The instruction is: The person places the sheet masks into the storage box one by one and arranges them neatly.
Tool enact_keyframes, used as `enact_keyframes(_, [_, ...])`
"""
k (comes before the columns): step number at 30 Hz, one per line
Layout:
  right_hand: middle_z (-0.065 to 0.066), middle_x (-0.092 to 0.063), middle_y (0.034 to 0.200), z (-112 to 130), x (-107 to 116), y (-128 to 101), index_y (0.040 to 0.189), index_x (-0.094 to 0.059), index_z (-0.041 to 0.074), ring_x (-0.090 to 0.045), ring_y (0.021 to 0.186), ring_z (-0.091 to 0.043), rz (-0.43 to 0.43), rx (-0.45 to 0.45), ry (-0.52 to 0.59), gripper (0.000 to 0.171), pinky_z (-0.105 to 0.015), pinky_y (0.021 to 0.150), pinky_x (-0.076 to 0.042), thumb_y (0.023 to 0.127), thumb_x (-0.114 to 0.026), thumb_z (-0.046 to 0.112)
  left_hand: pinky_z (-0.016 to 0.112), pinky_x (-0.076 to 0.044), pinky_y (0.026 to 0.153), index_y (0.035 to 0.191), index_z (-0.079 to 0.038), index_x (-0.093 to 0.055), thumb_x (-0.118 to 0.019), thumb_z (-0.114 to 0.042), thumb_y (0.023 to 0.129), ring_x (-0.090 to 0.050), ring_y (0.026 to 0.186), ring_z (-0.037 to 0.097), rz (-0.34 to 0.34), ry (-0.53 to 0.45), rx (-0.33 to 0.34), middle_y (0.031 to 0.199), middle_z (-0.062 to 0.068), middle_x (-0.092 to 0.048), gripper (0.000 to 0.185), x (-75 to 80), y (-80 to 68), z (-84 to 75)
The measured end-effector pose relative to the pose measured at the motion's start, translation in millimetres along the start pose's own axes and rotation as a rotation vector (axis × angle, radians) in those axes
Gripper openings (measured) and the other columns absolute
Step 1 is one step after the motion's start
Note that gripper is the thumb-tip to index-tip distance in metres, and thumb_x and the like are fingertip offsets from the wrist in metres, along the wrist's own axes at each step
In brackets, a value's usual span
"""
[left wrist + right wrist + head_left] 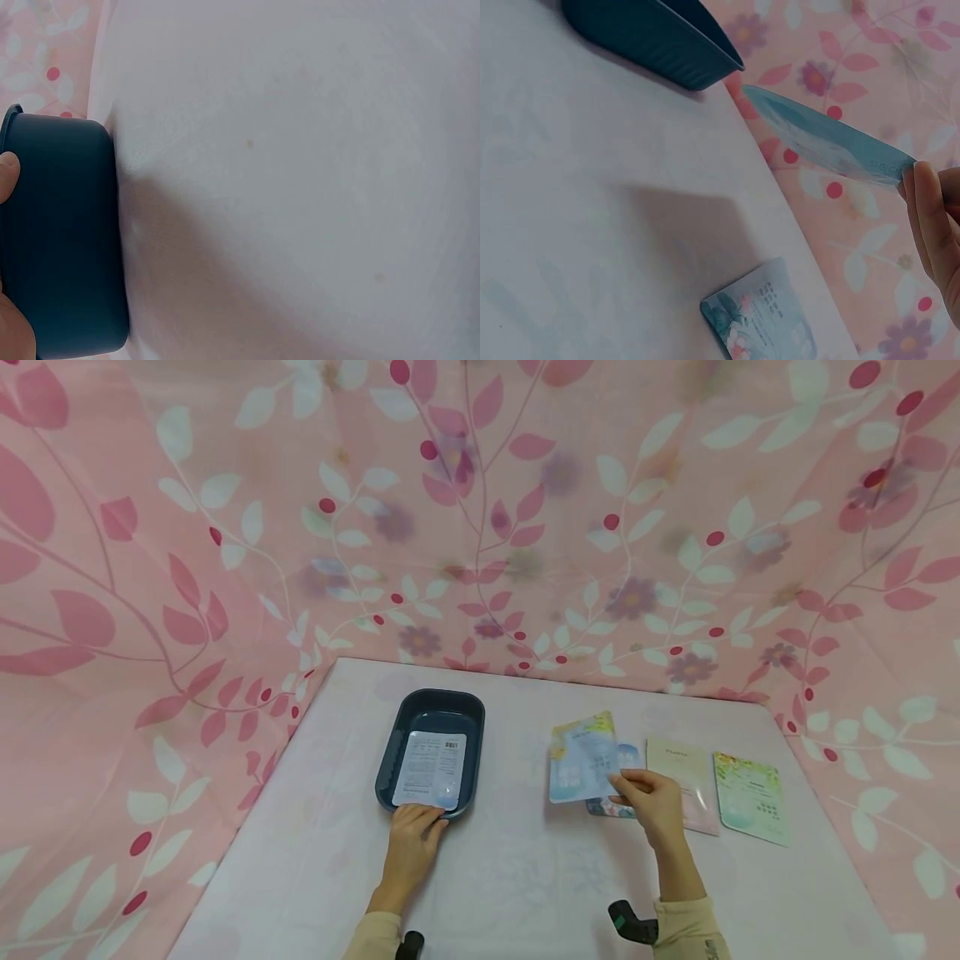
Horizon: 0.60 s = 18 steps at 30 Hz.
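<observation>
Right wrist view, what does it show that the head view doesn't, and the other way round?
Only the right wrist view shows the lettering along the raised sachet's edge and the rows of text on the floral sachet lying below.

Only the head view shows the left hand, the label-side-up sachet in the dark blue tray, the cream-and-pink sachet and the green sachet.

Both show the right hand pinching the raised sachet, the tray, part of the floral sachet, the white tablecloth and the pink floral backdrop.
</observation>
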State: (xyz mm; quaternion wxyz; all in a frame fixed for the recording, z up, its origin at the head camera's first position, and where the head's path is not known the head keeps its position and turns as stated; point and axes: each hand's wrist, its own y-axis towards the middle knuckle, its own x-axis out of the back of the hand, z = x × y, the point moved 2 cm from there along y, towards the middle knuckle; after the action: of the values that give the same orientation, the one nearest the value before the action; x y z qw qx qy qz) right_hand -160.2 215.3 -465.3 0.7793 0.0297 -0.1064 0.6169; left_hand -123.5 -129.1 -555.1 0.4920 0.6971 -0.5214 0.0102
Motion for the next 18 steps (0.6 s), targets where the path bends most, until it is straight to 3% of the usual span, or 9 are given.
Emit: enact_keyframes(18, [-0.022, -0.068, 0.089, 10, -28, -3, 0.104, -0.059, -0.02, -0.066, 0.057, -0.007, 0.08, 0.038, 0.012, 0.027, -0.024, 0.06, -0.055, 0.083, -0.066, -0.005, 0.032, -0.042, 0.075, 0.082, -0.001, -0.073, -0.083, 0.004, 0.062, -0.058, 0.076, 0.019, -0.002, 0.003, 0.005, 0.078, 0.003, -0.067, 0.023, 0.3, 0.2, -0.4])
